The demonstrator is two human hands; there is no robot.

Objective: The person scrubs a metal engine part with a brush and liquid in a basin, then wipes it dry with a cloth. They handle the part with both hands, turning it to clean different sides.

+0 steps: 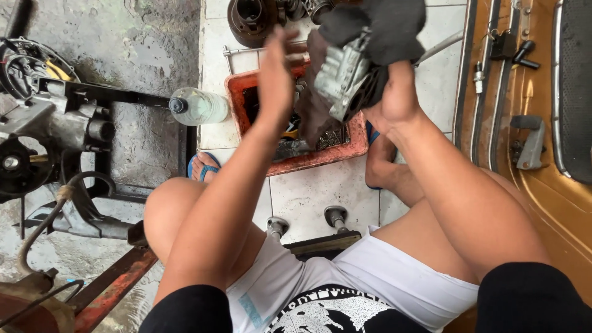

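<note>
My right hand (394,98) grips a grey cast-metal engine part (342,77) wrapped in a dark rag (385,24), held up over a red tray (308,161). My left hand (275,71) is raised just left of the part, fingers spread and slightly blurred, near the rag's hanging edge, holding nothing I can make out. I sit low with bare knees apart, in white shorts and blue sandals.
The red tray holds dark liquid and small parts. A clear plastic bottle (198,106) lies to its left. An engine on a black frame (55,117) is at the left. A round metal part (250,18) sits beyond the tray. A gold vehicle panel (530,123) lines the right.
</note>
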